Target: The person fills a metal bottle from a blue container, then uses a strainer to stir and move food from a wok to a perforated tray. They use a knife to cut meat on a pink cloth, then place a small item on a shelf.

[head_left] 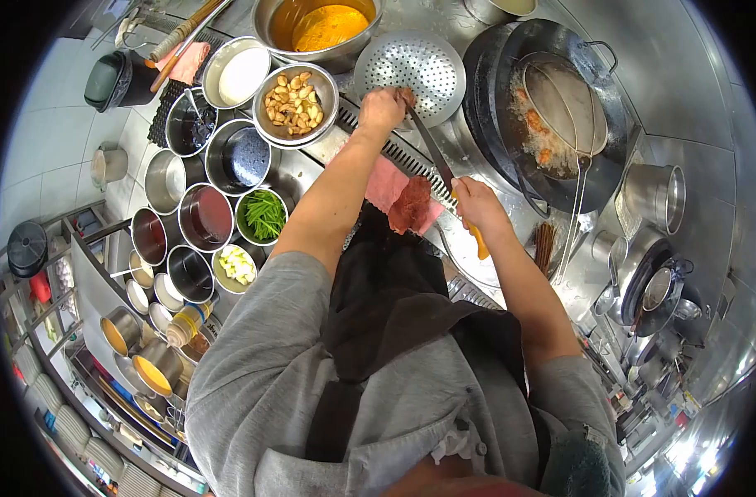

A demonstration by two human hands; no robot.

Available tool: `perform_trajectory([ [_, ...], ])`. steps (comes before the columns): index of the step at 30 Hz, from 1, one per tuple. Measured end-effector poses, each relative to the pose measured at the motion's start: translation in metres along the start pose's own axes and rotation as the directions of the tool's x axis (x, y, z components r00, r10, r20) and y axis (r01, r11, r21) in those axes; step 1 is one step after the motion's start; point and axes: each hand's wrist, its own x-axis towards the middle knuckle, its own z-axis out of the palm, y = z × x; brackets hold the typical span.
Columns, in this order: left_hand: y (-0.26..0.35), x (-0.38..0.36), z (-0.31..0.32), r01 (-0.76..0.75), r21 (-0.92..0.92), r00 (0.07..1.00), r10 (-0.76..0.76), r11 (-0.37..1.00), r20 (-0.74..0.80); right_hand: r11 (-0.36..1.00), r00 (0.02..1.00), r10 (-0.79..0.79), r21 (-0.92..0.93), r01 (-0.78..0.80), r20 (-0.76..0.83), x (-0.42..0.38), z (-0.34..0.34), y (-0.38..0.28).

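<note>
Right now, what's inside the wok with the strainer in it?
Inside the wok: pale foam, a few orange pieces and the strainer. What lies beneath the foam and under the strainer can't be seen.

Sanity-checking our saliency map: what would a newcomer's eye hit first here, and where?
Likely the big dark wok at upper right, with orange-brown pieces in froth by a wire strainer. Then the long knife at upper centre, its yellow handle in the right hand, the left hand near its tip with a brown piece. Left of centre, bright green cut vegetables stand out in a pot.
</note>
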Motion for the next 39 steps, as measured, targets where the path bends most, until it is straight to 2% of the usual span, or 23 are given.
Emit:
perform_trajectory([
  [2,0.0,0.0,-0.001,0.043,0.011,0.999,-0.043,0.999,0.017,0.997,0.999,0.028,0.067,-0.03,0.022,-0.004,0.003,0.002],
  [4,0.001,0.0,-0.003,0.08,0.024,0.996,-0.081,0.997,0.035,0.973,0.995,0.081,0.21,-0.092,0.058,-0.008,0.005,0.004],
  [7,-0.001,0.0,-0.004,0.083,-0.042,0.996,-0.081,0.996,0.032,0.983,0.999,0.031,0.181,-0.038,0.042,-0.002,0.009,0.012],
  [8,-0.004,0.001,-0.003,0.019,-0.028,0.999,-0.018,0.999,0.044,0.983,0.999,0.031,0.182,-0.038,0.038,-0.004,0.008,0.009],
  [9,-0.005,0.0,0.0,-0.043,-0.016,0.997,0.044,0.999,0.057,0.998,1.0,0.009,0.056,-0.009,0.0,-0.008,0.006,0.004],
  [10,-0.007,0.002,0.003,-0.044,-0.018,0.997,0.045,0.999,0.058,0.997,0.999,-0.018,-0.072,0.016,-0.033,-0.01,0.006,0.001],
  [11,-0.007,0.004,0.005,-0.054,-0.004,0.996,0.054,0.999,0.071,0.997,0.999,-0.015,-0.072,0.012,-0.034,-0.007,0.006,0.006],
  [13,-0.008,0.006,0.011,-0.061,0.003,0.994,0.061,0.998,0.089,0.857,0.946,-0.304,-0.465,0.221,-0.111,0.005,0.006,0.021],
  [14,-0.005,0.007,0.01,-0.03,-0.002,0.995,0.031,1.0,0.095,0.869,0.977,-0.206,-0.469,0.158,-0.051,0.0,0.0,0.007],
  [16,-0.004,0.009,0.009,0.016,-0.037,0.991,-0.011,0.999,0.134,0.858,0.978,-0.204,-0.487,0.164,-0.031,0.002,-0.005,0.005],
  [22,-0.011,0.014,0.014,0.015,0.008,0.991,-0.016,1.0,0.136,0.84,0.971,-0.239,-0.505,0.198,-0.017,0.01,0.0,-0.009],
  [28,-0.006,0.026,0.013,0.054,0.084,0.987,-0.066,0.995,0.146,0.858,0.981,-0.181,-0.5,0.12,-0.074,0.015,0.016,-0.022],
  [30,-0.008,0.027,0.012,0.027,0.092,0.987,-0.041,0.995,0.156,0.917,0.974,-0.206,-0.365,0.158,-0.095,0.026,0.021,-0.021],
  [31,-0.007,0.028,0.011,0.012,0.093,0.988,-0.026,0.996,0.15,0.918,0.971,-0.214,-0.361,0.162,-0.109,0.024,0.021,-0.017],
  [33,-0.001,0.029,0.0,-0.02,0.162,0.979,-0.013,0.987,0.202,0.998,1.0,-0.01,0.059,0.011,-0.015,0.012,0.015,-0.019],
  [34,0.003,0.028,-0.002,-0.017,0.163,0.97,-0.024,0.986,0.243,0.986,0.999,0.046,0.16,-0.047,0.01,0.007,0.015,-0.017],
  [35,0.005,0.029,0.0,-0.025,0.163,0.971,-0.015,0.986,0.24,0.986,0.999,0.043,0.164,-0.042,0.002,0.007,0.013,-0.016],
  [37,0.003,0.028,0.002,-0.052,0.144,0.978,0.022,0.988,0.207,0.934,0.993,0.098,0.338,-0.115,0.067,0.007,0.011,-0.013],
  [39,-0.001,0.028,0.001,-0.083,0.162,0.973,0.045,0.983,0.227,0.921,0.992,0.097,0.371,-0.12,0.08,0.006,0.01,-0.009],
])
